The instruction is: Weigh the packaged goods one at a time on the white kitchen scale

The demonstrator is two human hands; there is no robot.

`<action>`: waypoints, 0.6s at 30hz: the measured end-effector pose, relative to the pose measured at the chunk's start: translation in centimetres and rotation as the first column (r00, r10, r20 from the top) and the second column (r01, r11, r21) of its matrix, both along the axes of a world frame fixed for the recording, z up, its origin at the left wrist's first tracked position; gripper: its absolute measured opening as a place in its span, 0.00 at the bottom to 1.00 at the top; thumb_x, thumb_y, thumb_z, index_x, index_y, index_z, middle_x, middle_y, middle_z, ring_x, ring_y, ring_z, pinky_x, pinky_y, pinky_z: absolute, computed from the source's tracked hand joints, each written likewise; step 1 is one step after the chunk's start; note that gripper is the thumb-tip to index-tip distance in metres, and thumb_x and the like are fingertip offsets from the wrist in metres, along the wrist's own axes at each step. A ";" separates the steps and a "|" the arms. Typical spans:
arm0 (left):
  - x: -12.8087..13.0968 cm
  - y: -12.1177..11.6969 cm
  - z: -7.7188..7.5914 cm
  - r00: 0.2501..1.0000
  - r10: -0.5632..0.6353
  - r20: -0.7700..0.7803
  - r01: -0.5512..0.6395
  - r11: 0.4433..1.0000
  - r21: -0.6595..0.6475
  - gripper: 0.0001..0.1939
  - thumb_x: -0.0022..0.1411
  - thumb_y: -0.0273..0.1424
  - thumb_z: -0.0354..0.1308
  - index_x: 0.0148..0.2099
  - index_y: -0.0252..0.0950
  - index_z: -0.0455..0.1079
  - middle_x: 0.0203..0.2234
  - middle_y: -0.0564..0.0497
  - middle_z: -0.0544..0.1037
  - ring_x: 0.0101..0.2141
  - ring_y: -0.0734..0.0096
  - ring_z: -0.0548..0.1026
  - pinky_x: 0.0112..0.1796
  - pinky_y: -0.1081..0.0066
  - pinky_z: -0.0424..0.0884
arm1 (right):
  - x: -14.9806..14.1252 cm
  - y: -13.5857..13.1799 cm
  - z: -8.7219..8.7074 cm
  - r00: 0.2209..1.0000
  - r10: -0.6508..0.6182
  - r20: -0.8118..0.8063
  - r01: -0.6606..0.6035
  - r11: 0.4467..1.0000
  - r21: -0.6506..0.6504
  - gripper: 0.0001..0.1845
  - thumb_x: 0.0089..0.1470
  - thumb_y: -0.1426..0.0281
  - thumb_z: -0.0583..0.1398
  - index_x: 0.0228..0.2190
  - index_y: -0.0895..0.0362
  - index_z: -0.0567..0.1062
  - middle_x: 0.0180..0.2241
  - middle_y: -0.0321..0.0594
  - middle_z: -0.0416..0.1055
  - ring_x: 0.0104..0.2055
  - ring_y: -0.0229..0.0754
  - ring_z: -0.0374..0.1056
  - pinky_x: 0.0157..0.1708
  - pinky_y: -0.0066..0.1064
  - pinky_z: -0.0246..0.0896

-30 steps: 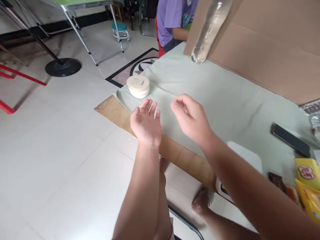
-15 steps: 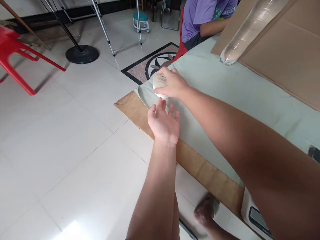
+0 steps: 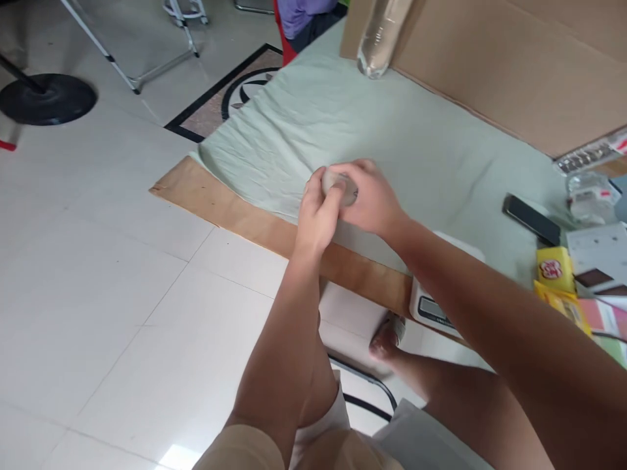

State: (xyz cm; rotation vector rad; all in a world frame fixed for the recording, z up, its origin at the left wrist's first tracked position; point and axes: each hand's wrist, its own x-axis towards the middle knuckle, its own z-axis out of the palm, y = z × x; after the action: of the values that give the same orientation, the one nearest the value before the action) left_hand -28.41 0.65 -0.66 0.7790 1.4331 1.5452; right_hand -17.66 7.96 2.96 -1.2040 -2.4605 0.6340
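Observation:
A small round whitish jar (image 3: 341,185) is held between my hands, above the pale green cloth (image 3: 416,130) near the table's front edge. My left hand (image 3: 317,212) closes around its left side, with the thumb laid across the jar. From the right and behind, my right hand (image 3: 375,199) wraps the same jar with curled fingers. Much of the jar is covered by my fingers, and its print is blurred.
Under my right forearm sits a white scale (image 3: 421,290) with a display. A phone (image 3: 531,219), a yellow box (image 3: 556,269) and clear packages (image 3: 592,197) lie at right. Cardboard (image 3: 499,72) and a clear plastic-wrapped roll (image 3: 379,42) stand behind. A person (image 3: 308,19) sits beyond the table.
My right hand has brought the jar from the table's far-left corner toward me. My left hand, open below it before, has closed on it. The view has turned right and down.

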 end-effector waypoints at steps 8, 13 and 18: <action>9.8 -1.6 1.4 0.755 -0.500 -0.424 0.649 0.661 0.377 0.35 0.63 0.40 0.63 0.69 0.38 0.63 0.71 0.42 0.66 0.71 0.50 0.65 0.69 0.55 0.67 | 19.1 -7.8 2.1 0.927 -0.272 -0.259 0.355 0.859 0.368 0.40 0.50 0.51 0.69 0.61 0.45 0.66 0.59 0.46 0.67 0.63 0.61 0.68 0.61 0.64 0.69; 14.6 -0.9 0.9 0.644 -0.462 -0.610 0.720 0.636 0.277 0.32 0.58 0.35 0.62 0.65 0.42 0.64 0.64 0.43 0.72 0.63 0.52 0.72 0.63 0.53 0.73 | 24.7 -8.9 -1.8 0.898 -0.265 -0.352 0.417 0.769 0.484 0.40 0.48 0.50 0.70 0.59 0.46 0.67 0.56 0.47 0.70 0.61 0.61 0.71 0.60 0.64 0.70; 16.1 0.9 -0.8 0.630 -0.431 -0.646 0.728 0.618 0.298 0.28 0.65 0.45 0.60 0.63 0.43 0.63 0.59 0.42 0.74 0.59 0.52 0.74 0.59 0.51 0.74 | 25.2 -8.2 -3.5 0.872 -0.311 -0.378 0.464 0.773 0.433 0.35 0.49 0.49 0.71 0.54 0.48 0.70 0.55 0.51 0.70 0.62 0.61 0.69 0.62 0.62 0.69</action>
State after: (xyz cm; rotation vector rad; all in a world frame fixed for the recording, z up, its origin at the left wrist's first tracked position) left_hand -12.30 1.51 -1.45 1.9466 0.8625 1.2057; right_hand 7.53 -0.20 -0.49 -1.2373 -1.8683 0.0119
